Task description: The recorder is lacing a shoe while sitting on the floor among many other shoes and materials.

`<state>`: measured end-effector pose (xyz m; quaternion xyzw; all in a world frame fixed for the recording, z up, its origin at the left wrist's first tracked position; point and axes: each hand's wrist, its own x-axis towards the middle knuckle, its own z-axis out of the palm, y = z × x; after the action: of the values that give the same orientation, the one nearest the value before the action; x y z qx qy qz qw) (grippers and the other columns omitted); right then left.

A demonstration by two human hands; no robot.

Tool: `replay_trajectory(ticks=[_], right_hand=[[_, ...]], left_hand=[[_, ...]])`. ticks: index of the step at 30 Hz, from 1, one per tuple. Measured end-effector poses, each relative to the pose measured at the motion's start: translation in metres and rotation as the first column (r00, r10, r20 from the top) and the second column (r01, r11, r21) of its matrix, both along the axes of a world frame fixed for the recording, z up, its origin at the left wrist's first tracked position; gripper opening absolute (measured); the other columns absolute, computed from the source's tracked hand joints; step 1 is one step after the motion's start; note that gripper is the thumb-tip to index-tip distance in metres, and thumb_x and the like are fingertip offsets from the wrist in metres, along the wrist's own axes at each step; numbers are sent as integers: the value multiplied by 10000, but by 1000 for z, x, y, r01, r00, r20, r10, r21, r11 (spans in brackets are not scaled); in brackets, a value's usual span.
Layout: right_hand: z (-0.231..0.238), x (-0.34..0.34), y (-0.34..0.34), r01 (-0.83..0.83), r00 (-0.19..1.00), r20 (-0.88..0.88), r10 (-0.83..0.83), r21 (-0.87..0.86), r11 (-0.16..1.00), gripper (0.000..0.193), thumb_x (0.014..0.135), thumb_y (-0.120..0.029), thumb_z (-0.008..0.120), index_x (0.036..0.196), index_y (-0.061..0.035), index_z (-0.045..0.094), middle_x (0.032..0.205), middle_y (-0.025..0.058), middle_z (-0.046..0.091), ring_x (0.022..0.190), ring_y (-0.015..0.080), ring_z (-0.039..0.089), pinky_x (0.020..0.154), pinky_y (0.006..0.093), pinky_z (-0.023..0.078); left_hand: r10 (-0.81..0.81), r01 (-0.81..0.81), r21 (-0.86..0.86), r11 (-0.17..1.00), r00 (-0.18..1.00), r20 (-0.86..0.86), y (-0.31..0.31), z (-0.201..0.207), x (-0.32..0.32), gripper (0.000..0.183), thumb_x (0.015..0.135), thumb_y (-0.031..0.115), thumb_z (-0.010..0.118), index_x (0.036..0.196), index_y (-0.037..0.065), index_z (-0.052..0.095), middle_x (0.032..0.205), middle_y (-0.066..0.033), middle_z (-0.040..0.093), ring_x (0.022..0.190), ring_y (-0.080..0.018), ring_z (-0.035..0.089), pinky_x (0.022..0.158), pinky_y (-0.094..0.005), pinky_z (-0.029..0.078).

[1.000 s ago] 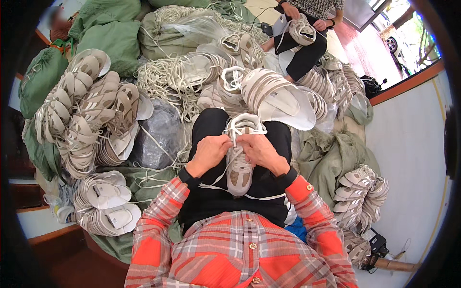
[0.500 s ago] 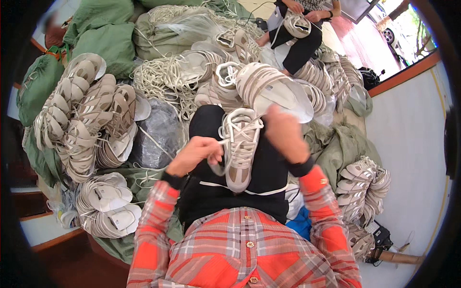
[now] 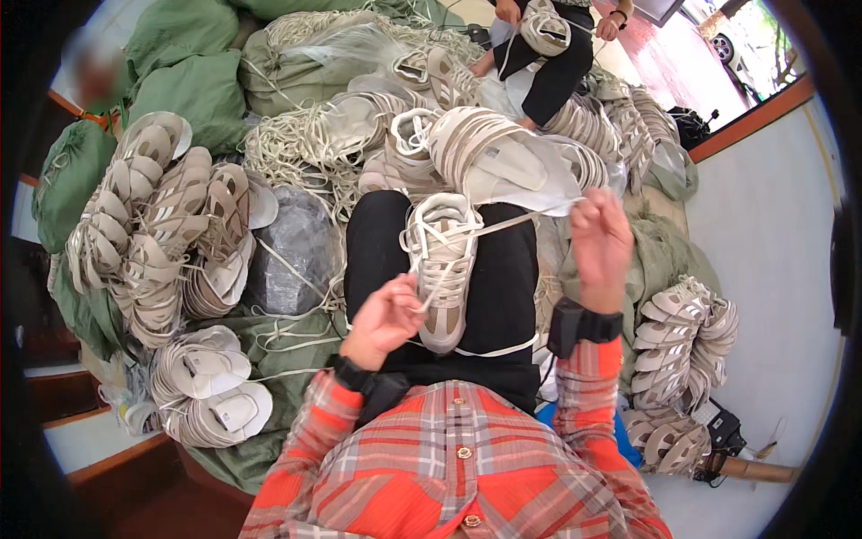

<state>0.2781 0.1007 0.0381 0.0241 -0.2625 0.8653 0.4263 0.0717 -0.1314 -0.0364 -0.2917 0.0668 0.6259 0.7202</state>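
Observation:
A beige shoe upper (image 3: 442, 269) lies on my lap over black trousers, its laced front pointing away from me. My left hand (image 3: 384, 316) sits at its left side, pinching a white lace (image 3: 431, 296) that runs across the shoe. My right hand (image 3: 600, 235) is raised to the right of the shoe, fingers closed on the other end of the white lace (image 3: 512, 220), which stretches taut from the shoe's top to that hand. Both wrists wear black bands under plaid sleeves.
Stacks of beige shoe uppers (image 3: 162, 234) stand at left, more (image 3: 682, 332) at right and a heap (image 3: 485, 153) ahead. Loose white laces (image 3: 296, 144) pile over green sacks (image 3: 197, 81). Another person (image 3: 548, 45) sits ahead handling a shoe. A white wall (image 3: 772, 225) runs at right.
My hands, together at the shoe's top a second ago, have parted: the right one rose and pulled the lace out to the right, while the left dropped to the shoe's left side.

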Motion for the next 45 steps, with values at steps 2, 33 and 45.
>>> replay_trajectory(ticks=[2, 33, 45], right_hand=[[25, 7, -19, 328, 910, 269, -317, 3, 945, 118, 936, -82, 502, 1001, 4, 551, 926, 81, 592, 784, 163, 591, 687, 293, 508], [36, 132, 0, 783, 59, 562, -825, 487, 388, 126, 889, -80, 582, 951, 30, 591, 787, 124, 647, 652, 189, 638, 596, 290, 554], [-59, -16, -72, -255, 150, 442, -884, 881, 397, 69, 782, -74, 638, 841, -37, 640, 751, 129, 543, 723, 310, 566, 636, 371, 461]], left_hand=[[-66, 66, -21, 998, 998, -9, 9, -6, 9, 185, 950, 200, 489, 897, 51, 586, 548, 73, 480, 529, -75, 473, 631, -249, 420], [430, 508, -180, 842, -834, -345, 69, 41, 40, 122, 810, 47, 574, 932, 56, 573, 787, -139, 512, 708, -335, 567, 590, -392, 460], [436, 405, -223, 887, -893, 112, 96, 47, -7, 180, 742, 123, 647, 886, 69, 554, 859, -76, 532, 847, -261, 533, 707, -359, 423]])
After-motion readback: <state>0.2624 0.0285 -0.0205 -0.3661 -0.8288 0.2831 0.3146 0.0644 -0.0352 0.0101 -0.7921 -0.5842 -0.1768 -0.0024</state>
